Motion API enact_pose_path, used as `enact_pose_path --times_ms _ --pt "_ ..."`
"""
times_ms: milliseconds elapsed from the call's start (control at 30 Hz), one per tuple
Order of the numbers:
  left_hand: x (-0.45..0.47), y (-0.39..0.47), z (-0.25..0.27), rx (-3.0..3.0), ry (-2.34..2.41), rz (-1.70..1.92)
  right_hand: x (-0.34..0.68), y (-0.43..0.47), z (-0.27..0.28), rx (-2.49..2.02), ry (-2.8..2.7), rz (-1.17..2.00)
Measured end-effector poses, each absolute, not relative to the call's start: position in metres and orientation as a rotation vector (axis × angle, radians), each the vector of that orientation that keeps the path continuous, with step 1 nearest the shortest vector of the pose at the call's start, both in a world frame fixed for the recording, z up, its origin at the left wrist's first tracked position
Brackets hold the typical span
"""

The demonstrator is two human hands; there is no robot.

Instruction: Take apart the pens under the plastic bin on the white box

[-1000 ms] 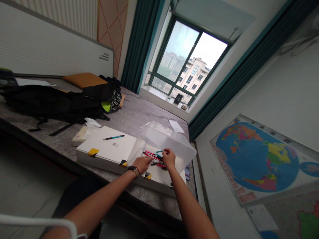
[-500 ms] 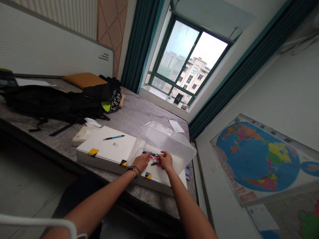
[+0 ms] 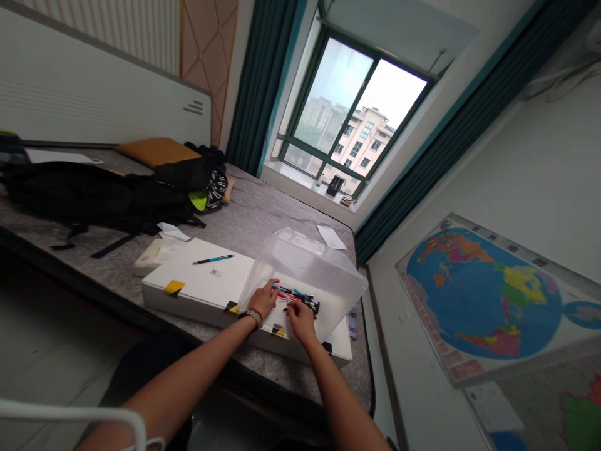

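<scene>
A loose pile of pens, with blue, red, white and black bodies, lies at the mouth of a translucent plastic bin tipped on its side. My left hand rests at the pile's left end, fingers stretched toward the pens. At the near side of the pile, my right hand has its fingers curled in a pinch; what is between them is too small to make out. Apart from the others, a blue and black pen lies on the flat white box.
Yellow and black tape tabs mark the box edges. A tissue pack sits left of the box, a black backpack farther back. Paper lies on the grey mattress behind the bin. A wall with maps rises at right.
My right hand has moved left and toward me, uncovering the right end of the pen pile, and its fingers have curled in. My left hand has barely shifted.
</scene>
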State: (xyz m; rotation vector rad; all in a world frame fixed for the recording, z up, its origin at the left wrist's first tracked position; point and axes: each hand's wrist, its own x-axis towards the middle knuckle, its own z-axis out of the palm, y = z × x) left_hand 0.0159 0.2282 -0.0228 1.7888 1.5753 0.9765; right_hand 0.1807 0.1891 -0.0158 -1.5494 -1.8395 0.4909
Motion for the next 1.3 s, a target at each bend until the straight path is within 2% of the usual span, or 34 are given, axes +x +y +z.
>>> enact_pose_path --times_ms 267,533,800,1000,1100,1200,1300 --pt "0.016 0.233 -0.033 1.745 1.548 1.182 0.194 0.19 -0.032 -1.512 -1.75 0.571" --pt "0.019 0.216 -0.022 2.138 1.588 0.897 0.199 0.194 -0.04 -1.544 -1.609 0.639" --pt "0.017 0.184 0.001 2.818 1.126 0.853 0.198 0.19 -0.035 -1.543 -1.533 0.651" --pt "-0.041 0.146 0.014 3.075 0.717 0.747 0.202 0.19 -0.039 -1.502 -1.545 0.65" --pt "-0.089 0.152 0.027 3.016 0.909 0.845 0.203 0.19 -0.04 -1.495 -1.541 0.642" --pt "-0.131 0.18 0.036 2.782 1.413 1.013 0.203 0.19 -0.039 -1.509 -1.546 0.627" --pt "-0.155 0.216 0.034 2.555 1.884 0.996 0.203 0.19 -0.037 -1.542 -1.546 0.616"
